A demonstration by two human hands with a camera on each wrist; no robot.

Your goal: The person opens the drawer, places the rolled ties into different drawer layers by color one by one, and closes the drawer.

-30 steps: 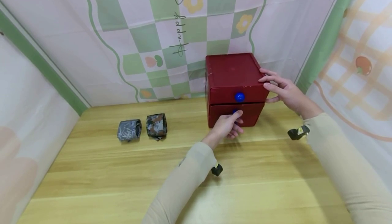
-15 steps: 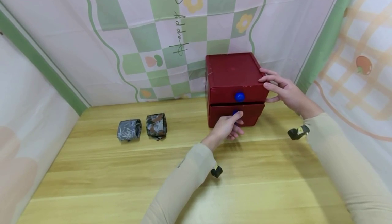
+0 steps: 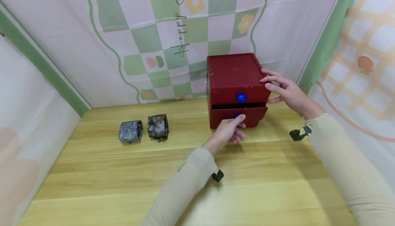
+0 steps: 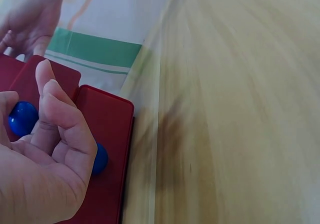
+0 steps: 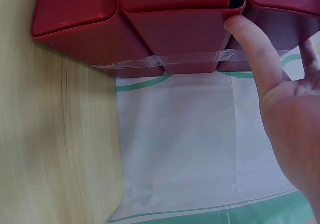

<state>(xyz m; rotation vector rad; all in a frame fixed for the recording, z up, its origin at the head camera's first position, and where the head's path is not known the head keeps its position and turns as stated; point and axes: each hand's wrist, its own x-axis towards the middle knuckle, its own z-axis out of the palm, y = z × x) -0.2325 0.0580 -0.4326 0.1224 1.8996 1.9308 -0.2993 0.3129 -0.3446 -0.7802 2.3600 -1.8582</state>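
A red drawer cabinet [image 3: 234, 69] of three stacked tiers stands at the back of the table. Its middle drawer [image 3: 256, 115] is pulled out slightly, with a dark gap above its front. My left hand [image 3: 226, 130] pinches the blue knob [image 4: 23, 119] of that drawer between thumb and fingers. Below it, a second blue knob [image 4: 100, 159] is partly hidden behind the hand in the left wrist view. My right hand [image 3: 285, 90] rests its spread fingers against the cabinet's right side and top edge; its thumb [image 5: 255, 44] touches the side in the right wrist view.
Two small rolled bundles lie on the wooden table [image 3: 123, 178] to the left: a grey patterned bundle [image 3: 130, 131] and a camouflage bundle [image 3: 157, 127]. A checkered curtain [image 3: 172, 44] hangs right behind the cabinet. Clear tape [image 5: 185, 59] runs along the cabinet's side.
The middle drawer has slid forward a little with my left hand, and the gap above it has widened. My right hand stays in place against the cabinet.
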